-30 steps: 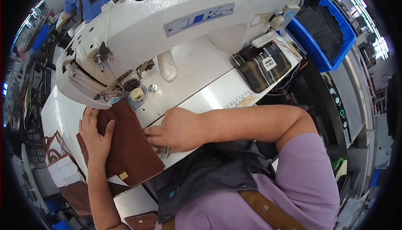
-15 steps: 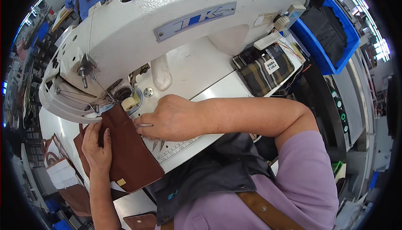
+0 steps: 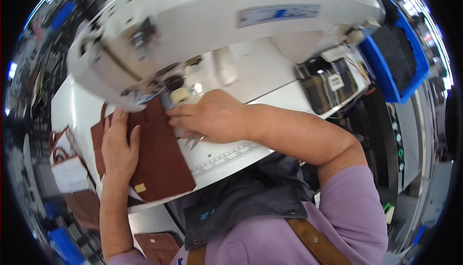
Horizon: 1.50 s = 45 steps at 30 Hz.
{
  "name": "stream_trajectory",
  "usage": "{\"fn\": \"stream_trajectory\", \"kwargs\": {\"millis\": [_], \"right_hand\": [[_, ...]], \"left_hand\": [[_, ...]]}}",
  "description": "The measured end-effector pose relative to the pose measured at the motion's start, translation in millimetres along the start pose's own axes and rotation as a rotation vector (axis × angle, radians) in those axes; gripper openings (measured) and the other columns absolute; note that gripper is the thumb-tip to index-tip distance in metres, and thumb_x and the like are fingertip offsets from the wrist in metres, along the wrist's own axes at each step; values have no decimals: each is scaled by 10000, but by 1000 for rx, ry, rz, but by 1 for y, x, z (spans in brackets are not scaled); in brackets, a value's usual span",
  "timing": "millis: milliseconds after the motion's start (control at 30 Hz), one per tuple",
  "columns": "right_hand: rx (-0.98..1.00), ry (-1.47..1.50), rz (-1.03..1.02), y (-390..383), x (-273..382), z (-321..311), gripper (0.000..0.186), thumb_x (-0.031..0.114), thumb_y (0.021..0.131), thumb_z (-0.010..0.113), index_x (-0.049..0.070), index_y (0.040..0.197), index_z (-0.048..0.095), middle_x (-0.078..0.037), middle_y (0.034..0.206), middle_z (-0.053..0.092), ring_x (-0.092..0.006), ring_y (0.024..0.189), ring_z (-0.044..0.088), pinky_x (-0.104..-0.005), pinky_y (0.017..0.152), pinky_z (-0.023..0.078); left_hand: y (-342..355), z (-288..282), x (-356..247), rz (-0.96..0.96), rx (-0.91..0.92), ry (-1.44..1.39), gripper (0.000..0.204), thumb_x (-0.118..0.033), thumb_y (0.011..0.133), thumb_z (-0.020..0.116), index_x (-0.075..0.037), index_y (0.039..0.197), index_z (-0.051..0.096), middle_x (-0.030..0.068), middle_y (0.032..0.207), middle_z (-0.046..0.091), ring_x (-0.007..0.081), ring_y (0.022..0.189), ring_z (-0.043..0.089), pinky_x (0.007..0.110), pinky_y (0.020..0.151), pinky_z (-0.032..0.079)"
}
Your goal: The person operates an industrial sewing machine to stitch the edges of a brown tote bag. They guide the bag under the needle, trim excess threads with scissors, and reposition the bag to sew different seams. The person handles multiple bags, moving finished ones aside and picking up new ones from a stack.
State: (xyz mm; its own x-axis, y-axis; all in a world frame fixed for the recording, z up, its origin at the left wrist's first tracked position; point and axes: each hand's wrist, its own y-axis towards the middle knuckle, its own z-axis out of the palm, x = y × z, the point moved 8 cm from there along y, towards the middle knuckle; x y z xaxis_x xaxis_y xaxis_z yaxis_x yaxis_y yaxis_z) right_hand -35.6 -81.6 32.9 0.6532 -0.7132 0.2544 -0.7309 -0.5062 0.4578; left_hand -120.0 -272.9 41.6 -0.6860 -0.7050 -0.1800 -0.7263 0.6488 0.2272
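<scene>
A brown leather panel (image 3: 161, 161) with a small yellow tab (image 3: 140, 188) lies on the white sewing machine bed, its far end under the machine's head (image 3: 108, 72). My left hand (image 3: 119, 142) rests on the panel's left part, fingers stretched out and thumb apart. At the panel's right edge, close to the needle area, is my right hand (image 3: 207, 118), its fingers curled. Pointed metal blades, apparently thread snips (image 3: 194, 139), stick out from under its palm; their handles are hidden. A cream roller (image 3: 180, 95) sits just beyond my right fingertips. The needle area is blurred.
A ruler strip (image 3: 226, 158) runs along the bed's front edge. Right of the machine lie a dark checked pouch (image 3: 333, 84) and a blue crate (image 3: 415, 79) of black material. Brown pieces with white paper (image 3: 72, 173) hang at the left; another brown piece (image 3: 159, 246) lies below.
The whole view has shifted, so the machine appears farther right and higher, with some blur. Both hands stay at about the same places on and beside the leather panel.
</scene>
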Motion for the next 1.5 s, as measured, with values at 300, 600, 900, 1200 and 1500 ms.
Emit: {"fn": "stream_trajectory", "kwargs": {"millis": [300, 600, 900, 1200, 1500], "right_hand": [[-62, -6, 93, -5, -12, -19, 163, 211, 890, 745, 125, 1026, 718, -29, 1052, 705, -274, 755, 698, -414, 638, 550], [61, -58, 292, -8, -31, -32, 282, 297, 852, 775, 83, 994, 660, -85, 957, 670, -319, 823, 686, -449, 719, 544], [77, 127, 92, 8, -1, -24, 528, 344, 810, 799, 138, 1280, 672, -82, 1155, 694, -330, 866, 691, -437, 731, 555], [127, 22, -12, 11, 10, -15, 478, 303, 812, 820, 133, 1248, 721, -10, 1361, 691, -239, 788, 707, -349, 676, 535], [103, 11, -14, 11, 11, -11, 450, 285, 835, 806, 118, 1244, 724, -4, 1334, 702, -247, 848, 726, -368, 716, 551]], "left_hand": [[-28, 0, -15, -24, 36, 53, 693, -337, 962, 641, -25, 1543, 428, 185, 1607, 426, 350, 1518, 358, 548, 1261, 192], [1, 3, -53, 149, -60, -171, 621, -360, 828, 831, -49, 1304, 581, 146, 1438, 527, 364, 1327, 505, 505, 1103, 377], [1, 14, -67, 207, -42, -263, 594, -366, 880, 778, -37, 1323, 559, 190, 1520, 458, 407, 1380, 458, 532, 1162, 350], [-100, -44, -6, -56, 1, -58, 725, -417, 742, 874, -70, 1322, 611, 154, 1537, 490, 339, 1269, 575, 496, 1078, 391], [-165, -75, 21, -189, -92, 13, 584, -257, 649, 900, -103, 1164, 672, 28, 1134, 694, 218, 1068, 635, 422, 1007, 344]]}}
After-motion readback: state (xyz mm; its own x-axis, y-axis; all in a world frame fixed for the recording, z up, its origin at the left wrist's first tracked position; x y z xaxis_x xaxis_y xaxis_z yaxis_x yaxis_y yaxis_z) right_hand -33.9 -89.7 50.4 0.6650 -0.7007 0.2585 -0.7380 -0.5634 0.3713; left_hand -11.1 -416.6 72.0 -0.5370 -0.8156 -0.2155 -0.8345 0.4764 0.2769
